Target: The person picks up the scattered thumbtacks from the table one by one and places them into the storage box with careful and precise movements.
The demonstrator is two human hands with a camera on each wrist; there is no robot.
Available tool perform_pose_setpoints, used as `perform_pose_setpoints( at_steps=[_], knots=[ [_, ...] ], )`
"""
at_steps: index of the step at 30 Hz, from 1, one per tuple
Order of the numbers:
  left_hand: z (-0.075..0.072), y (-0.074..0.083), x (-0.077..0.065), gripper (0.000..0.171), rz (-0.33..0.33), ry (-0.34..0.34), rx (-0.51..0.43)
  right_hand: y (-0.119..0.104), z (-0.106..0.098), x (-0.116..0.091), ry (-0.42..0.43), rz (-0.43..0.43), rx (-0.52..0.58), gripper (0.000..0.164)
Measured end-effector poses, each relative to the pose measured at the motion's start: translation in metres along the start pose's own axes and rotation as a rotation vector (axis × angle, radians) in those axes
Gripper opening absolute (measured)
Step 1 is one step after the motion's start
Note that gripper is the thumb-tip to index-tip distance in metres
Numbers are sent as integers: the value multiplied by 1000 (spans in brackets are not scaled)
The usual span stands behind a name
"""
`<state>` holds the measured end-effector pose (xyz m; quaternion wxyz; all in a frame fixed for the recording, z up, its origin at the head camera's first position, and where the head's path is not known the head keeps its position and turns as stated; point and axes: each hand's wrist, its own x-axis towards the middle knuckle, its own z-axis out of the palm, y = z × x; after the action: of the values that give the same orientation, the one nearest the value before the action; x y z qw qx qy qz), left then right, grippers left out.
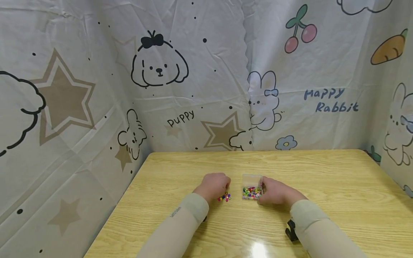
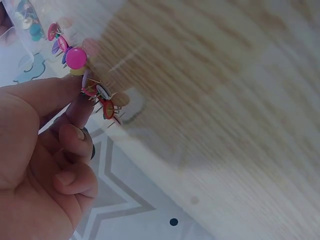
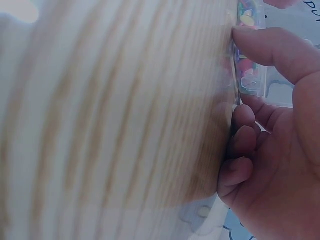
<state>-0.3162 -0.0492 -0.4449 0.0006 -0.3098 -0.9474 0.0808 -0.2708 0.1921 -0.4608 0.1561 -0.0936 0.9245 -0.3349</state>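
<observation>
A small clear plastic box (image 1: 252,196) with its lid (image 1: 251,180) up holds many colourful thumbtacks (image 1: 253,191). My right hand (image 1: 276,191) grips its right end, thumb at the near corner and fingers at the far side; in the right wrist view the thumb (image 3: 260,42) lies along the box wall (image 3: 255,87). To the left, a little pile of loose thumbtacks (image 1: 224,197) lies on the table. My left hand (image 1: 213,184) is over this pile. In the left wrist view its thumb and forefinger pinch at the thumbtacks (image 2: 104,95), other fingers curled.
The wooden table (image 1: 338,186) reaches back to a printed cloth backdrop (image 1: 193,71) that also hangs at left and right. A black strap piece (image 1: 291,231) sits at the right wrist. Light glares off the table's near part.
</observation>
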Motion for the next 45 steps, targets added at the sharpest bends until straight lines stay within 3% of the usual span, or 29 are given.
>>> perform_pose_setpoints(
  at_steps=[16, 26, 45],
  knots=[
    [2, 5, 2, 16, 1, 34, -9, 0, 1, 1, 7, 12, -5, 49],
    [-8, 19, 2, 15, 80, 90, -32, 2, 1, 2, 1, -1, -9, 49],
    [-12, 42, 8, 16, 184, 114, -62, 1, 0, 0, 0, -39, -24, 47]
  ],
)
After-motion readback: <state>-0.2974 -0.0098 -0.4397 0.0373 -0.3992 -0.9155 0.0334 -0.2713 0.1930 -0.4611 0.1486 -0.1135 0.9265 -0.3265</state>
